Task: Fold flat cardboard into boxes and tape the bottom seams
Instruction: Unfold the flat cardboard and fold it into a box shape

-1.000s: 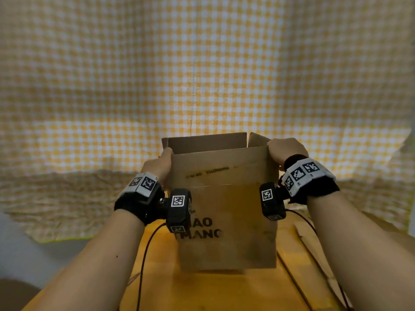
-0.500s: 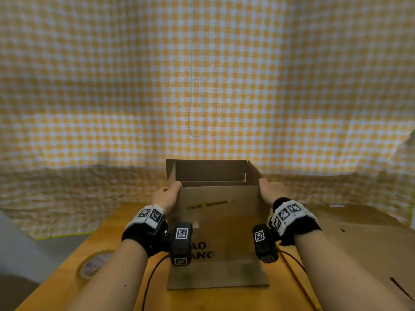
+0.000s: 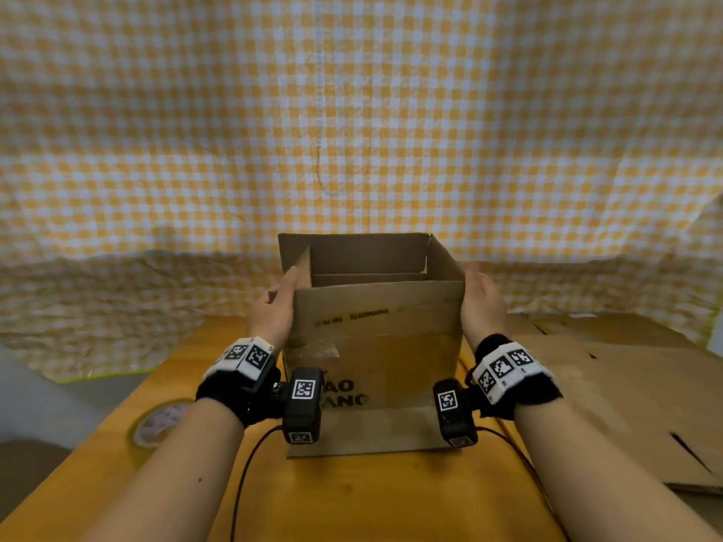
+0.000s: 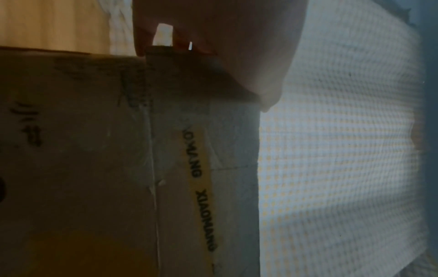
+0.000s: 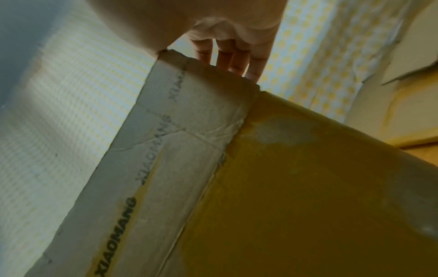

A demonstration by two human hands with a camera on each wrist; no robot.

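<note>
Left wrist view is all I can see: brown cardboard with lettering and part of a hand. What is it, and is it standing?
Observer: The head view shows a cardboard box standing upright on the wooden table, its top open.
Operator: What is the other hand doing?
Observer: The right hand lies flat against the box's right side, fingers straight.
Operator: Any tape about?
Observer: A tape roll lies on the table, left of the left hand.
</note>
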